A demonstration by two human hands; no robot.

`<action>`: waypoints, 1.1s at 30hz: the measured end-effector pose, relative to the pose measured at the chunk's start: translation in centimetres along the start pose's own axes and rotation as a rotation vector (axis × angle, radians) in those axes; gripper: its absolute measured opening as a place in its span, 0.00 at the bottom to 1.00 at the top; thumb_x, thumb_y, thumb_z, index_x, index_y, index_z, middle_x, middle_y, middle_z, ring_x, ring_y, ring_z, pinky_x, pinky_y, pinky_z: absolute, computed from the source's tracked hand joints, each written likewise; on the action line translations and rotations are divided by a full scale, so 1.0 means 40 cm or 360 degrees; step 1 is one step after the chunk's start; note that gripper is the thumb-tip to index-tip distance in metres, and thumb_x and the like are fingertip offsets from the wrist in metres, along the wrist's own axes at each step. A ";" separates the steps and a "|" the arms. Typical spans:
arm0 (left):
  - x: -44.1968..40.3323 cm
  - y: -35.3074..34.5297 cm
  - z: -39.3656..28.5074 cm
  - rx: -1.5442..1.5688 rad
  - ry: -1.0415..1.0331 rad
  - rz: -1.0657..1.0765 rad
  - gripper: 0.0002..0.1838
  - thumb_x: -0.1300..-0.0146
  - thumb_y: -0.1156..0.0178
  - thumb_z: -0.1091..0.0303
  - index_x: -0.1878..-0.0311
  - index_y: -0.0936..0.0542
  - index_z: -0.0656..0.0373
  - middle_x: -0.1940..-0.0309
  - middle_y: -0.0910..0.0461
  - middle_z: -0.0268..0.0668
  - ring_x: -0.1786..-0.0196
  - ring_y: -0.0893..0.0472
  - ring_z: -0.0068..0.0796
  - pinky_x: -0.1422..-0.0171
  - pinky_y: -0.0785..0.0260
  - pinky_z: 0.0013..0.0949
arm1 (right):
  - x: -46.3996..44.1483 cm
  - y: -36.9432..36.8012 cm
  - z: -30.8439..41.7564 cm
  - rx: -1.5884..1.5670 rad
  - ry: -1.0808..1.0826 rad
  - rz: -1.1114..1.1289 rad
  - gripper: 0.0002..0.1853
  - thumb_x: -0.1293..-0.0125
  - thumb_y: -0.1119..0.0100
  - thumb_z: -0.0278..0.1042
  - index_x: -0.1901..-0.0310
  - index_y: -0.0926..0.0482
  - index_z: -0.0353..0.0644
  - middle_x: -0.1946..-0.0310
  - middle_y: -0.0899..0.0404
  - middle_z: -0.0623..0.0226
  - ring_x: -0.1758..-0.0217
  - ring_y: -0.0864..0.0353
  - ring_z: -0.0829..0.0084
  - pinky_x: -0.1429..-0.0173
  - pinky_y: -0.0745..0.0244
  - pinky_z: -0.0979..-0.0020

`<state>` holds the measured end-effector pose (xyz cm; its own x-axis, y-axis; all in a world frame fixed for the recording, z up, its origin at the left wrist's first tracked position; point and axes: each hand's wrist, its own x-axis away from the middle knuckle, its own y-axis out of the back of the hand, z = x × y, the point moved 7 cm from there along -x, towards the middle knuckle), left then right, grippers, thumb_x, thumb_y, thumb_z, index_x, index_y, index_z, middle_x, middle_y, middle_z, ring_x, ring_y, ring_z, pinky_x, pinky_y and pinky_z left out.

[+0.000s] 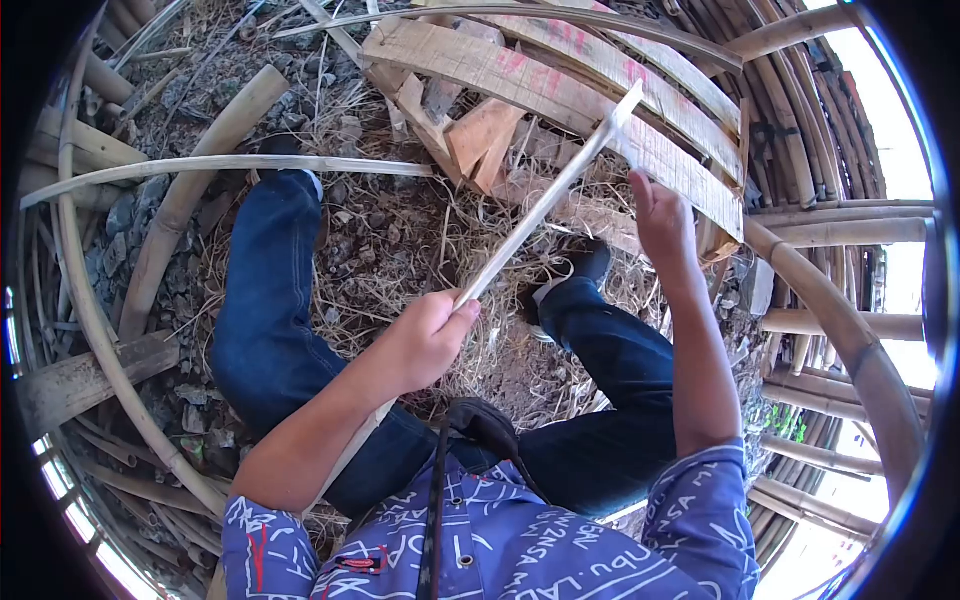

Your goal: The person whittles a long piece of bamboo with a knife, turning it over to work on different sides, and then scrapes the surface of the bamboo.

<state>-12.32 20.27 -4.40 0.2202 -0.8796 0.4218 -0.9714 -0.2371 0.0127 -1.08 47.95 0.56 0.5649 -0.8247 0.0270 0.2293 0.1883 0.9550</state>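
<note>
A long pale strip (pixel 550 200) runs from my left hand (pixel 430 335) up and right to the wooden slats. My left hand is closed around the strip, and a further length passes below it along my forearm. My right hand (pixel 663 218) is raised near the strip's far end, in front of the lowest slat (pixel 500 75). Its thumb points up and its fingers are curled. A blurred shape shows between the thumb and the strip's tip; what it is cannot be made out.
The slatted wooden pallet (pixel 720 200) stands ahead, with a split wood block (pixel 482 140) at its left. A thin strip (pixel 250 163) crosses above my left knee. Bamboo poles (pixel 190 200) lie on the left, and a curved pole (pixel 850 340) on the right. Shavings (pixel 400 250) cover the ground.
</note>
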 end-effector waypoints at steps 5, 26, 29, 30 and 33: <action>0.001 -0.006 0.004 -0.0019 0.0021 0.0017 0.15 0.29 0.56 0.62 0.70 0.31 0.59 0.85 0.37 0.23 0.81 0.39 0.13 0.77 0.45 0.27 | 0.051 -0.019 0.074 -0.0090 0.0235 0.0097 0.34 0.33 0.58 0.63 0.75 0.21 0.36 0.81 0.26 0.44 0.71 0.22 0.44 0.64 0.29 0.52; 0.010 -0.003 0.035 0.0384 0.0396 0.0199 0.10 0.39 0.41 0.64 0.63 0.26 0.60 0.85 0.34 0.25 0.86 0.37 0.15 0.82 0.45 0.25 | 0.221 -0.103 0.219 -0.0540 0.0208 0.0541 0.27 0.32 0.50 0.52 0.78 0.24 0.34 0.88 0.32 0.50 0.83 0.27 0.52 0.74 0.33 0.58; 0.033 -0.019 0.057 0.0587 0.0634 0.0357 0.11 0.40 0.40 0.64 0.61 0.26 0.61 0.87 0.35 0.25 0.87 0.37 0.14 0.83 0.44 0.25 | 0.269 -0.124 0.267 -0.0681 0.0328 0.0491 0.26 0.32 0.49 0.50 0.79 0.25 0.33 0.88 0.32 0.50 0.83 0.30 0.51 0.75 0.34 0.59; 0.033 -0.013 0.054 0.0539 0.0603 0.0337 0.10 0.39 0.40 0.64 0.63 0.26 0.60 0.86 0.35 0.26 0.87 0.36 0.15 0.83 0.44 0.25 | 0.279 -0.137 0.274 -0.0749 0.0325 0.0518 0.26 0.32 0.49 0.49 0.79 0.25 0.33 0.88 0.32 0.50 0.84 0.30 0.52 0.76 0.34 0.59; 0.028 -0.001 0.059 0.0390 0.0493 0.0274 0.11 0.39 0.40 0.62 0.68 0.25 0.61 0.85 0.32 0.27 0.86 0.33 0.18 0.83 0.40 0.27 | 0.316 -0.164 0.295 -0.0972 0.0267 0.0458 0.24 0.33 0.46 0.47 0.79 0.25 0.33 0.87 0.30 0.50 0.83 0.27 0.52 0.77 0.33 0.62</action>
<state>-11.82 18.33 -6.06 -0.0167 -0.7583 0.6517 -0.9336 -0.2215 -0.2816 -4.79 30.00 -1.88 0.7737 -0.6128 0.1610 0.4294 0.6940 0.5780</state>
